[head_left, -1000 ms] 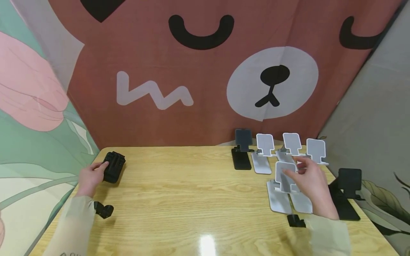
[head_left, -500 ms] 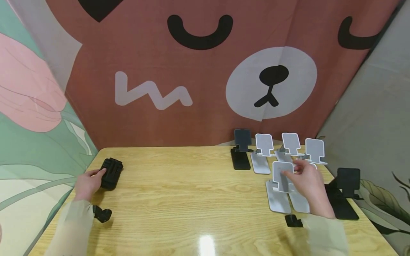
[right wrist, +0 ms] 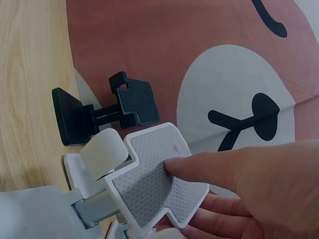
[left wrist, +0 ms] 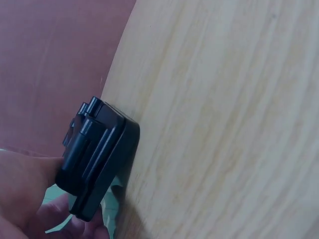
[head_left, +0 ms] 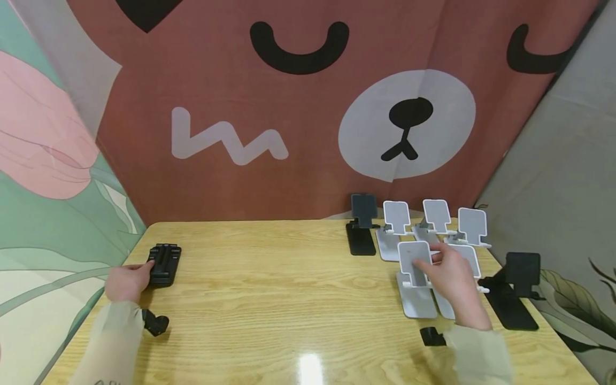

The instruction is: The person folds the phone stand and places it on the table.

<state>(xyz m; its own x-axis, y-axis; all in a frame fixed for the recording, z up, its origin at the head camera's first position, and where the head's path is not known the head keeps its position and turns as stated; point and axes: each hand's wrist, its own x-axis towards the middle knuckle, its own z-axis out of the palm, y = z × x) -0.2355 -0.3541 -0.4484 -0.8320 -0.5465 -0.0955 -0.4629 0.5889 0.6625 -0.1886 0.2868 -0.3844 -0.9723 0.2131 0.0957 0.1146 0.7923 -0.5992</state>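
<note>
At the table's left edge, my left hand (head_left: 127,282) grips a folded black stand (head_left: 164,265) by its side; in the left wrist view the thumb lies on the folded stand (left wrist: 97,154), with fingers below it. On the right, my right hand (head_left: 450,277) pinches the upper plate of a white stand (head_left: 415,262). The right wrist view shows the thumb of the right hand (right wrist: 239,189) on the grey textured pad of that plate (right wrist: 154,174), the other fingers behind it. The white base (head_left: 416,302) is below the plate.
Behind stand an upright black stand (head_left: 362,238) and several white ones, such as one with a white plate (head_left: 397,217). Another black stand (head_left: 522,269) is right of my right hand. A printed cloth (head_left: 216,182) hangs behind the wooden table (head_left: 269,278).
The black stand in my left hand has come slightly nearer and turned more upright in view. My right hand has moved left, and the white plate it pinches has shifted left too.
</note>
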